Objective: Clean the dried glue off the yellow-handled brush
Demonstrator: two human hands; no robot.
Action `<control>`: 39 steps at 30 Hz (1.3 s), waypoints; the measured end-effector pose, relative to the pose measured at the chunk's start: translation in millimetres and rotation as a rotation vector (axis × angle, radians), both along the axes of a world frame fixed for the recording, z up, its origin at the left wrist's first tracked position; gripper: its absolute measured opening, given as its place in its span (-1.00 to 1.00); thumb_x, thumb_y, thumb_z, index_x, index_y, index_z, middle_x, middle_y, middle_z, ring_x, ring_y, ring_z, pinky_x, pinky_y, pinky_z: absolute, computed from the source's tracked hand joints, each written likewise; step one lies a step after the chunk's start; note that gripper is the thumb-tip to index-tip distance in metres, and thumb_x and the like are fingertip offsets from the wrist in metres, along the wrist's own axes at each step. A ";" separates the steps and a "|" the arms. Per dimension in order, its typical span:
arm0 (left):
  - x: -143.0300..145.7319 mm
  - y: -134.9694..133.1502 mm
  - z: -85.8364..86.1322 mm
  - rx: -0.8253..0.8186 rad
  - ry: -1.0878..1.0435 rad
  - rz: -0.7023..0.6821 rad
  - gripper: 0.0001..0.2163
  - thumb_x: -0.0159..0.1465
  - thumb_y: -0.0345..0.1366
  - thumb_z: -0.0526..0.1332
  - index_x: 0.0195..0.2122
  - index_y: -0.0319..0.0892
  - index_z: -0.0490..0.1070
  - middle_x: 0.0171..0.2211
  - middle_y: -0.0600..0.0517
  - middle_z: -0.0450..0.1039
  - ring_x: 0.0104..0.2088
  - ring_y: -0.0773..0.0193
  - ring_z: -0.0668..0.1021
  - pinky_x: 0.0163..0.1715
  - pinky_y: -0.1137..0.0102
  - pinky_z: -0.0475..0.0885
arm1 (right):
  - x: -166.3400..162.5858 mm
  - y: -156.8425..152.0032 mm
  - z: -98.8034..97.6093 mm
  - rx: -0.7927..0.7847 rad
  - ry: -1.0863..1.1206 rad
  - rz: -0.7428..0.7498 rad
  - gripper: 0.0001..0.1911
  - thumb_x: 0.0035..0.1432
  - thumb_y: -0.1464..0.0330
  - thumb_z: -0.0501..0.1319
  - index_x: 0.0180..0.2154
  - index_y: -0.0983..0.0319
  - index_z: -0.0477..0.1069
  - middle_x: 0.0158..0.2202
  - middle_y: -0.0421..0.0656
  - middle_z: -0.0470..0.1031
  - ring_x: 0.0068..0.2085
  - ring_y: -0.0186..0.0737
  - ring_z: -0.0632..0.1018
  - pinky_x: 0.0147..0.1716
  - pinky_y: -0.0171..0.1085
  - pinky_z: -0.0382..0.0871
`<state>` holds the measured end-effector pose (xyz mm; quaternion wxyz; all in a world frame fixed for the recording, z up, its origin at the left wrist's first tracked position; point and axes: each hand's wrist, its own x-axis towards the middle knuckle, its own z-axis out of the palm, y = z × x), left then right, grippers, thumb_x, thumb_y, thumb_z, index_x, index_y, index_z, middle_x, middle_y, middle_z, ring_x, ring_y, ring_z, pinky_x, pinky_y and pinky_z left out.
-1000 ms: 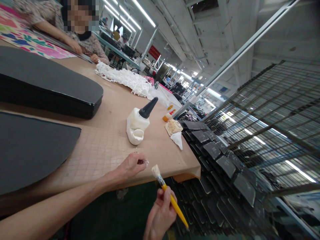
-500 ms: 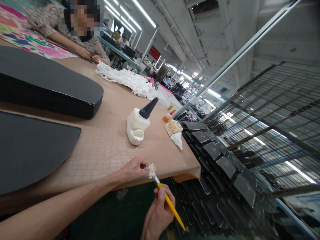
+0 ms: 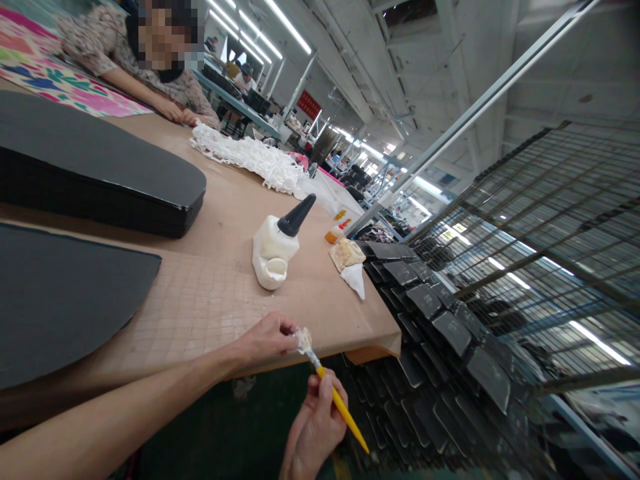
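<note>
A yellow-handled paintbrush is gripped in my right hand, its handle slanting down to the right. The pale, clumped bristles point up and left. At that bristle end, the fingers of my left hand are pinched together against the bristles, just over the table's front edge. Behind my left hand stands a cut-open white plastic bottle with a black cone-shaped nozzle. Whether a small bit of something sits between my left fingertips is too fine to see.
Dark grey curved panels lie stacked at left on the brown-covered table. A yellowish sponge block, an orange-filled bottle and white ruffled fabric lie farther back. A co-worker sits opposite. A wire rack stands at right.
Both hands stay almost in place. The brush handle and my right hand have shifted very slightly left and up; my left fingers remain at the bristles.
</note>
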<state>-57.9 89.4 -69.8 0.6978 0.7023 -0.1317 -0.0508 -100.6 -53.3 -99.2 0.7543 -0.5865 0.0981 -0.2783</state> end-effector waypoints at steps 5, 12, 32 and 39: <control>-1.4 -1.5 3.0 0.113 -0.014 0.059 -0.82 0.07 -0.30 0.05 -0.58 -0.26 0.34 -0.68 0.15 0.22 -0.59 0.40 0.29 -0.60 0.53 0.10 | 0.7 0.1 -1.0 0.036 0.021 -0.036 -0.75 -0.03 0.25 0.26 -0.35 0.27 0.32 -0.30 -0.19 0.34 -0.41 -0.44 0.40 -0.40 -0.41 0.37; 3.2 5.3 -11.3 0.421 -0.251 0.177 -0.89 0.05 -0.41 0.03 -0.56 -0.23 0.30 -0.58 0.12 0.26 -0.51 0.37 0.30 -0.51 0.50 0.11 | 2.0 -5.5 0.7 0.061 0.037 -0.057 -0.71 -0.05 0.23 0.28 -0.35 0.29 0.31 -0.38 -0.23 0.34 -0.47 -0.45 0.38 -0.44 -0.39 0.36; 4.2 2.9 -13.0 0.013 0.036 -0.029 -0.47 0.23 0.11 -0.22 -0.65 -0.19 0.17 -0.71 0.13 0.15 -0.64 0.36 0.30 -0.58 0.47 0.21 | 21.3 -12.7 -10.9 0.213 0.104 0.047 -0.66 -0.12 0.20 0.30 -0.34 0.26 0.28 -0.50 -0.27 0.30 -0.59 -0.49 0.28 -0.65 -0.42 0.22; -3.1 2.1 0.4 0.085 -0.023 -0.046 -0.77 0.08 -0.21 0.08 -0.61 -0.24 0.27 -0.68 0.16 0.16 -0.60 0.42 0.22 -0.61 0.51 0.07 | 15.6 -11.4 -7.2 0.221 0.079 0.198 -0.64 -0.11 0.16 0.29 -0.32 0.25 0.33 -0.37 -0.21 0.34 -0.53 -0.48 0.30 -0.57 -0.40 0.27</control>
